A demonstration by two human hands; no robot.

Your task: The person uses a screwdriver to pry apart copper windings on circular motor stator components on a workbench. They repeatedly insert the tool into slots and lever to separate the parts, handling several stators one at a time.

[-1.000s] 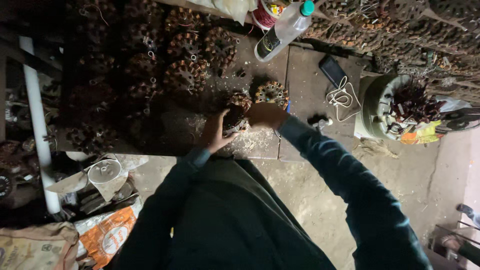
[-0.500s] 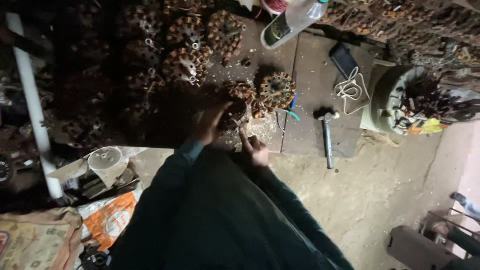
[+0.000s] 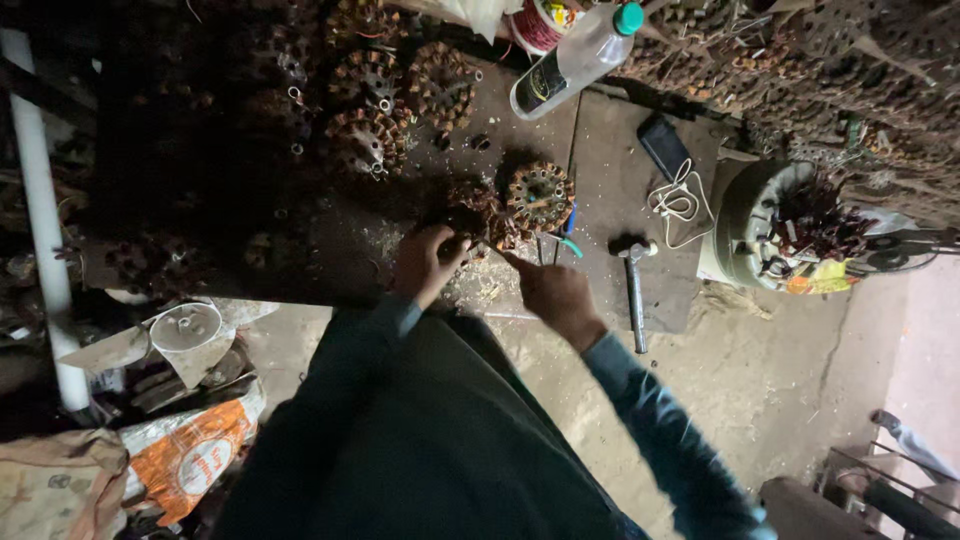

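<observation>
Both my hands at a wound coil on the counter (image 3: 620,150).

My left hand (image 3: 425,262) has its fingers curled around a dark copper-wound coil (image 3: 470,215); my right hand (image 3: 550,290) touches it from 4 o'clock, whether pinching I cannot tell. One round stator (image 3: 540,195) sits just beside at 2 o'clock, one hammer (image 3: 635,285) at 3, one bottle (image 3: 575,60) at 1.

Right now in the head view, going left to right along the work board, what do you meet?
White pipe → left hand → round wound coil → right hand → hammer → white cable → pale round housing.
</observation>
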